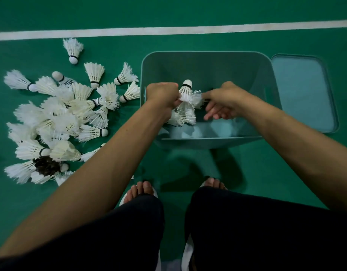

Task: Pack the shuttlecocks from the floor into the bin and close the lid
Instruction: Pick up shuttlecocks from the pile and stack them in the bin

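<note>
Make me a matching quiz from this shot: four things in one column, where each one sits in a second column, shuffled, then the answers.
Things
1. lid
2. shuttlecock pile
3. dark-feathered shuttlecock
4. gripped shuttlecocks

Places
A. single, at the pile's near edge
B. in the left hand, over the open bin
C. flat on the floor, right of the bin
D. a white heap on the floor, left of the bin

Pairs: 1-C, 2-D, 3-A, 4-B

Green court floor [188,10], white line [168,29].
</note>
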Action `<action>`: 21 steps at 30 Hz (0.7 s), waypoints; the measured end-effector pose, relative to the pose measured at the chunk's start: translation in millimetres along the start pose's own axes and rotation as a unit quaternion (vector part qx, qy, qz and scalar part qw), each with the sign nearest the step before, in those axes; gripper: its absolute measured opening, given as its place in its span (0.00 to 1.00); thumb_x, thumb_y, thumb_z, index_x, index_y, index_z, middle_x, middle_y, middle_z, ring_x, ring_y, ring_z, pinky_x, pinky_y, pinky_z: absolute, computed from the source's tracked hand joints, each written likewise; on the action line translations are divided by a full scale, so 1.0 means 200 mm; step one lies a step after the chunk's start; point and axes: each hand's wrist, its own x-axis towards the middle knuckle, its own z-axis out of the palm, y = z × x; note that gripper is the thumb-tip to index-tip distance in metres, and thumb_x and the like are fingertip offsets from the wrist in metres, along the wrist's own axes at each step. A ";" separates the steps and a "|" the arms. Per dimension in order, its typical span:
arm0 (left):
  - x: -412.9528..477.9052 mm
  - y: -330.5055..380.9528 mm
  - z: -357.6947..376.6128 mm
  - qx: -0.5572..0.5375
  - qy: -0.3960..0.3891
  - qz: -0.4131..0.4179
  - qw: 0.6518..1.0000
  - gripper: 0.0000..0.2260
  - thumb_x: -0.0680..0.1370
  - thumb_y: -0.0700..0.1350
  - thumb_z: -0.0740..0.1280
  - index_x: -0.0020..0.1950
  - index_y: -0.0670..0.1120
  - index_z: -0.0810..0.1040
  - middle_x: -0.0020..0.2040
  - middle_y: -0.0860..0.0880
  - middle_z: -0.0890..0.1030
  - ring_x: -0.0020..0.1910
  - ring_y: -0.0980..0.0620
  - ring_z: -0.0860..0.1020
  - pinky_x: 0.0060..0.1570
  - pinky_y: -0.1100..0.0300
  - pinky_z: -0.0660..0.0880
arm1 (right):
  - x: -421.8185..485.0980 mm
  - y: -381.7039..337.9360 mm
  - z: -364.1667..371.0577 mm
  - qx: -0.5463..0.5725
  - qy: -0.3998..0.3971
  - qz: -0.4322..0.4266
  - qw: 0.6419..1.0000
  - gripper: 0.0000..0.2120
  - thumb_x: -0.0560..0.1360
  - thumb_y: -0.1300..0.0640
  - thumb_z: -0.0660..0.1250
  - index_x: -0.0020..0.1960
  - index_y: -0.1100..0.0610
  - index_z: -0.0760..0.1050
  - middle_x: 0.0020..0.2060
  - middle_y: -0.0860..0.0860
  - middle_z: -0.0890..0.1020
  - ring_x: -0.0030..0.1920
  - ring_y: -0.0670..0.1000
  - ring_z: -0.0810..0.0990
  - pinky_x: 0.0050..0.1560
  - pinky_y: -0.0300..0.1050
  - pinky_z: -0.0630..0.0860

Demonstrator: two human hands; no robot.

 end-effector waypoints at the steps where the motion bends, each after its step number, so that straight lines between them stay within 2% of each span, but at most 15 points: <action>1: -0.04 0.01 0.01 -0.038 0.001 -0.019 0.999 0.11 0.78 0.26 0.63 0.55 0.38 0.78 0.41 0.45 0.76 0.37 0.50 0.76 0.45 0.58 0.81 | -0.04 0.00 0.00 0.064 -0.048 0.023 0.997 0.23 0.81 0.45 0.63 0.52 0.66 0.79 0.34 0.58 0.87 0.21 0.48 0.77 0.24 0.34 0.68; 3: -0.11 0.00 0.05 -0.086 0.000 -0.027 0.996 0.13 0.77 0.24 0.63 0.56 0.37 0.78 0.41 0.43 0.77 0.36 0.50 0.77 0.42 0.57 0.82 | -0.11 0.02 0.01 0.190 -0.122 0.059 0.972 0.24 0.81 0.42 0.60 0.52 0.64 0.79 0.39 0.56 0.88 0.25 0.48 0.79 0.28 0.36 0.70; 5: -0.18 -0.03 0.09 -0.088 -0.010 -0.010 0.996 0.13 0.74 0.22 0.62 0.48 0.37 0.78 0.38 0.43 0.77 0.33 0.49 0.77 0.45 0.53 0.81 | -0.14 0.04 0.03 0.273 -0.123 0.078 0.951 0.18 0.81 0.45 0.64 0.51 0.61 0.78 0.39 0.53 0.86 0.30 0.48 0.81 0.32 0.37 0.72; 7: -0.24 -0.05 0.10 -0.070 -0.031 -0.010 0.997 0.10 0.74 0.24 0.64 0.46 0.37 0.77 0.40 0.42 0.78 0.35 0.48 0.78 0.51 0.52 0.81 | -0.15 0.06 0.04 0.324 -0.081 0.085 0.939 0.10 0.81 0.52 0.66 0.46 0.57 0.79 0.35 0.50 0.84 0.32 0.47 0.79 0.34 0.37 0.73; 9: -0.26 -0.05 0.10 -0.039 -0.070 -0.023 0.997 0.06 0.75 0.29 0.67 0.51 0.36 0.78 0.49 0.41 0.79 0.44 0.45 0.82 0.48 0.50 0.84 | -0.13 0.10 0.04 0.364 -0.034 0.079 0.928 0.10 0.81 0.57 0.66 0.41 0.56 0.78 0.28 0.48 0.81 0.32 0.47 0.76 0.34 0.37 0.72; 10: -0.26 -0.05 0.09 -0.001 -0.088 -0.029 0.996 0.08 0.76 0.32 0.68 0.55 0.37 0.78 0.54 0.41 0.80 0.49 0.44 0.82 0.44 0.50 0.85 | -0.11 0.13 0.04 0.378 -0.017 0.076 0.922 0.10 0.80 0.59 0.66 0.40 0.56 0.77 0.27 0.48 0.81 0.32 0.47 0.76 0.34 0.38 0.72; 12: -0.22 -0.06 0.07 0.116 -0.101 -0.025 0.988 0.13 0.78 0.38 0.67 0.62 0.38 0.78 0.55 0.42 0.80 0.47 0.45 0.81 0.38 0.55 0.84 | -0.07 0.17 0.02 0.371 0.041 0.068 0.925 0.05 0.77 0.62 0.69 0.43 0.56 0.78 0.32 0.50 0.82 0.32 0.49 0.78 0.31 0.37 0.73; 14: -0.18 -0.08 0.05 0.221 -0.080 0.029 0.971 0.11 0.78 0.39 0.65 0.59 0.37 0.78 0.50 0.42 0.80 0.42 0.45 0.77 0.33 0.57 0.79 | -0.01 0.20 -0.01 0.302 0.133 0.049 0.942 0.04 0.73 0.64 0.74 0.45 0.58 0.80 0.36 0.55 0.82 0.33 0.53 0.79 0.27 0.37 0.73; 16: -0.13 -0.09 0.02 0.354 -0.054 0.114 0.927 0.06 0.76 0.37 0.61 0.49 0.38 0.77 0.42 0.44 0.76 0.42 0.43 0.75 0.38 0.56 0.75 | 0.05 0.23 -0.03 0.159 0.204 0.023 0.966 0.07 0.70 0.62 0.77 0.44 0.61 0.81 0.37 0.56 0.82 0.34 0.54 0.80 0.28 0.41 0.74; 17: -0.11 -0.10 0.01 0.417 -0.048 0.137 0.897 0.07 0.75 0.37 0.60 0.49 0.39 0.76 0.43 0.45 0.77 0.44 0.43 0.76 0.42 0.54 0.75 | 0.07 0.23 -0.03 0.093 0.215 0.016 0.972 0.08 0.70 0.61 0.78 0.46 0.62 0.81 0.39 0.56 0.83 0.36 0.55 0.81 0.31 0.43 0.76; 19: -0.06 -0.11 -0.01 0.512 -0.054 0.141 0.846 0.11 0.76 0.38 0.59 0.54 0.40 0.77 0.50 0.44 0.78 0.48 0.44 0.76 0.47 0.53 0.73 | 0.11 0.22 -0.02 0.036 0.174 0.020 0.984 0.07 0.72 0.62 0.77 0.46 0.62 0.81 0.41 0.57 0.84 0.37 0.55 0.82 0.34 0.45 0.78; 21: -0.02 -0.13 -0.01 0.591 -0.078 0.138 0.791 0.08 0.77 0.38 0.59 0.50 0.40 0.77 0.53 0.43 0.79 0.47 0.44 0.75 0.47 0.54 0.72 | 0.14 0.19 0.01 0.037 0.123 0.043 0.991 0.07 0.73 0.62 0.77 0.43 0.62 0.79 0.40 0.56 0.84 0.36 0.55 0.82 0.36 0.46 0.80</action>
